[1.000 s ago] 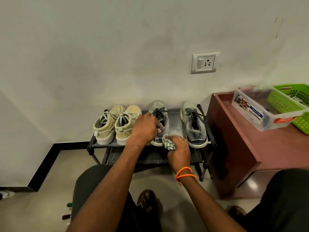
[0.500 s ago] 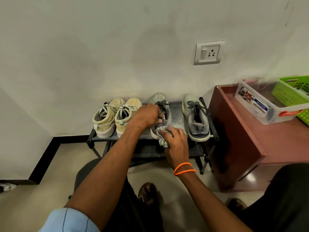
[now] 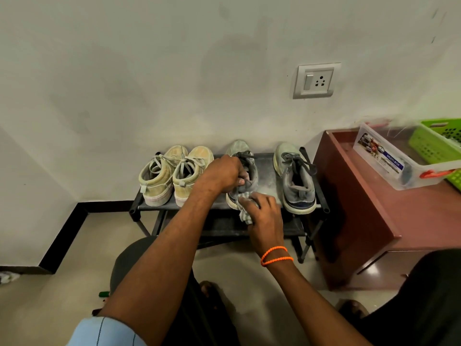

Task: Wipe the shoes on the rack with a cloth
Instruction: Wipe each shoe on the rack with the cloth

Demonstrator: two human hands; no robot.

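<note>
Since the prior frame, right hand [image 3: 265, 218] has shifted slightly up the heel, fingers curled around grey cloth [image 3: 245, 213], pressing it against grey sneaker [image 3: 243, 171]. Left hand [image 3: 222, 174] grips that sneaker's collar on black rack [image 3: 270, 168].

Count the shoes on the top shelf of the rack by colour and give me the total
Beige shoes: 2, and
Grey shoes: 2, one in the left hand's grip, one standing free
Total: 4
</note>
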